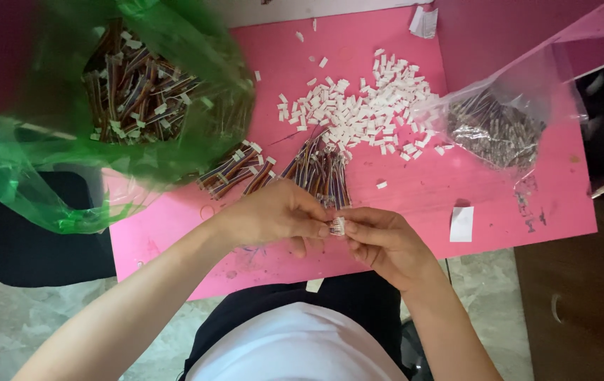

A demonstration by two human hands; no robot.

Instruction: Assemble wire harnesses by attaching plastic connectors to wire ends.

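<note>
My left hand (274,214) and my right hand (379,240) meet above the near edge of a pink table (401,190). Between their fingertips they pinch a small white connector (336,226) with thin coloured wires running up from it. Just beyond my hands lies a bundle of multicoloured wire harnesses (316,169). A heap of small white plastic connectors (358,113) is spread further back at the table's middle.
A green plastic bag (48,155) full of wire harnesses sits at the left. A clear plastic bag (499,120) with dark parts lies at the right. A white paper slip (461,224) rests near the front right edge. A dark cabinet (584,296) stands right.
</note>
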